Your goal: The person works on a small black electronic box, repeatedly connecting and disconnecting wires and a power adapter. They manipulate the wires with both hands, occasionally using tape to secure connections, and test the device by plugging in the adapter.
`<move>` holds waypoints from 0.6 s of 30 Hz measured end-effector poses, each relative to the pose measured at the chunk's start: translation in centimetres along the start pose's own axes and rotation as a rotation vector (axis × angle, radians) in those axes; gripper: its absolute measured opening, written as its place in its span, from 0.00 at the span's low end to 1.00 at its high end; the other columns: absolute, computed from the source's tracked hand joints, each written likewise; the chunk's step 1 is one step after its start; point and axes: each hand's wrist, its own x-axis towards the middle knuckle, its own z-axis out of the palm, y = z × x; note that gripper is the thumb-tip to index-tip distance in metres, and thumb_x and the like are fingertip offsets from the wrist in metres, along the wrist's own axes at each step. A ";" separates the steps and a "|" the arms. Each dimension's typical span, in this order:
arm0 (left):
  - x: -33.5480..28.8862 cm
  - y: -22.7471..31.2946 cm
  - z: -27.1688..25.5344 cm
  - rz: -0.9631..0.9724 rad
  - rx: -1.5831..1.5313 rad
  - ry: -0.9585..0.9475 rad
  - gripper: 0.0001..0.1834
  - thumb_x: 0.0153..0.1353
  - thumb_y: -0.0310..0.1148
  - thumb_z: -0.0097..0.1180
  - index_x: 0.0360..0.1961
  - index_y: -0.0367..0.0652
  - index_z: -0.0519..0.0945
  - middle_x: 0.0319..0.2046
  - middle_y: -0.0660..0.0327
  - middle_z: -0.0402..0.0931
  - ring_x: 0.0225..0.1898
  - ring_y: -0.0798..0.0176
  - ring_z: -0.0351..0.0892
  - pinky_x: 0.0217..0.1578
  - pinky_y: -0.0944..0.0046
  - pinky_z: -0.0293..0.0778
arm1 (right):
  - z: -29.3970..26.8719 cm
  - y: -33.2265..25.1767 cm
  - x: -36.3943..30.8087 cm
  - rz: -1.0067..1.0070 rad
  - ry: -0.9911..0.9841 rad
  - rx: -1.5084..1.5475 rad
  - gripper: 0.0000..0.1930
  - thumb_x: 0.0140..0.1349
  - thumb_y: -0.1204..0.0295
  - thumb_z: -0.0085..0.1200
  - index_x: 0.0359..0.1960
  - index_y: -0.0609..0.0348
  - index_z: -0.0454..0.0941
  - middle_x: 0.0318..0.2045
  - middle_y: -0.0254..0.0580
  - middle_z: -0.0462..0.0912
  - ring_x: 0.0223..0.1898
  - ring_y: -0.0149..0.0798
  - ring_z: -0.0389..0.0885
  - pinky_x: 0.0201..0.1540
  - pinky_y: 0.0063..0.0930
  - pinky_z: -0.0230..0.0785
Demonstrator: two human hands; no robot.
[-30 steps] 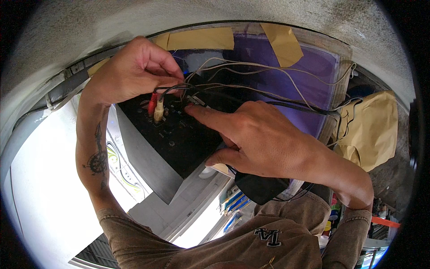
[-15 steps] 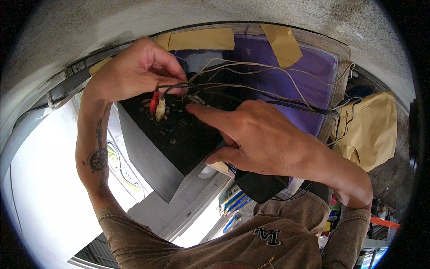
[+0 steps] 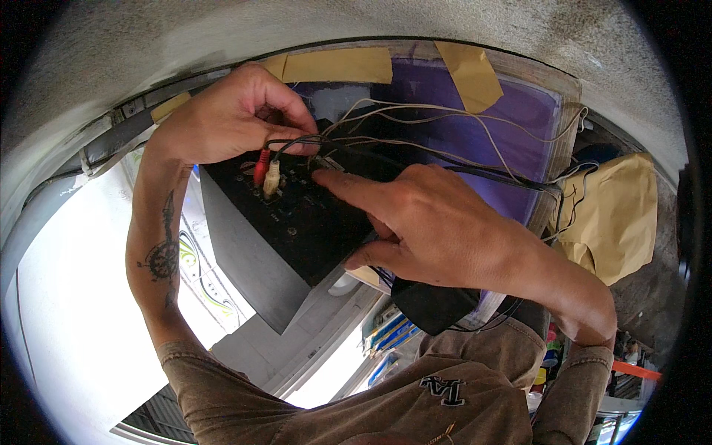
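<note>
A dark box, seemingly a speaker cabinet with grey sides [image 3: 248, 256], is tilted under my hands, its black connector panel [image 3: 311, 222] facing up. A red plug [image 3: 261, 169] and a whitish plug [image 3: 271, 178] stand in sockets on this panel, their black leads curving right. My left hand [image 3: 248, 111] is above the panel's far edge, thumb and forefinger pinched at a thin pale wire [image 3: 348, 108]. Opposite, my right hand [image 3: 430, 222] presses its outstretched index fingertip on the panel near a small terminal. Its thumb is apart, by the box's near right edge; the other fingers are partly hidden.
Behind the box lies a purple panel [image 3: 512, 133] with brown tape [image 3: 337, 65]. Loose wires cross it toward brown paper [image 3: 612, 215] at right. A black block [image 3: 434, 304] with cables is below my right hand. A rough grey wall [image 3: 356, 18] curves along the top.
The box and both plugs have shifted slightly right, my left hand moving with them. My right index finger stays on the panel.
</note>
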 end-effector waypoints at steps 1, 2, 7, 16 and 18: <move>0.0 0.0 0.1 0.016 -0.031 0.002 0.09 0.65 0.27 0.70 0.41 0.30 0.88 0.33 0.60 0.88 0.36 0.70 0.86 0.41 0.71 0.82 | 0.0 0.0 0.0 0.002 -0.001 -0.003 0.42 0.55 0.65 0.75 0.71 0.66 0.70 0.19 0.48 0.84 0.23 0.50 0.87 0.29 0.43 0.75; 0.0 0.0 0.1 -0.003 -0.022 0.008 0.09 0.65 0.27 0.70 0.41 0.30 0.88 0.33 0.60 0.88 0.36 0.70 0.86 0.41 0.71 0.83 | 0.0 0.0 0.0 0.003 -0.006 -0.003 0.43 0.55 0.65 0.75 0.71 0.67 0.69 0.19 0.49 0.84 0.23 0.50 0.87 0.29 0.42 0.76; -0.1 0.3 0.1 0.003 0.003 -0.011 0.08 0.65 0.27 0.70 0.40 0.31 0.88 0.33 0.60 0.87 0.37 0.71 0.86 0.43 0.71 0.82 | 0.1 0.0 0.1 -0.032 0.013 0.047 0.44 0.56 0.66 0.75 0.72 0.69 0.67 0.19 0.50 0.84 0.22 0.50 0.87 0.28 0.41 0.76; 0.0 0.5 0.2 -0.047 0.030 -0.012 0.08 0.67 0.24 0.67 0.45 0.32 0.88 0.36 0.60 0.88 0.40 0.72 0.86 0.43 0.73 0.81 | 0.2 -0.2 -0.2 0.000 0.012 0.010 0.45 0.56 0.65 0.75 0.72 0.70 0.66 0.19 0.50 0.83 0.22 0.51 0.87 0.28 0.42 0.76; 0.1 0.5 0.1 -0.048 0.045 -0.027 0.07 0.67 0.24 0.67 0.44 0.32 0.88 0.36 0.61 0.88 0.40 0.72 0.86 0.42 0.73 0.81 | 0.1 -0.2 0.0 -0.013 0.004 -0.022 0.44 0.56 0.64 0.75 0.72 0.70 0.67 0.19 0.51 0.83 0.23 0.52 0.87 0.29 0.43 0.76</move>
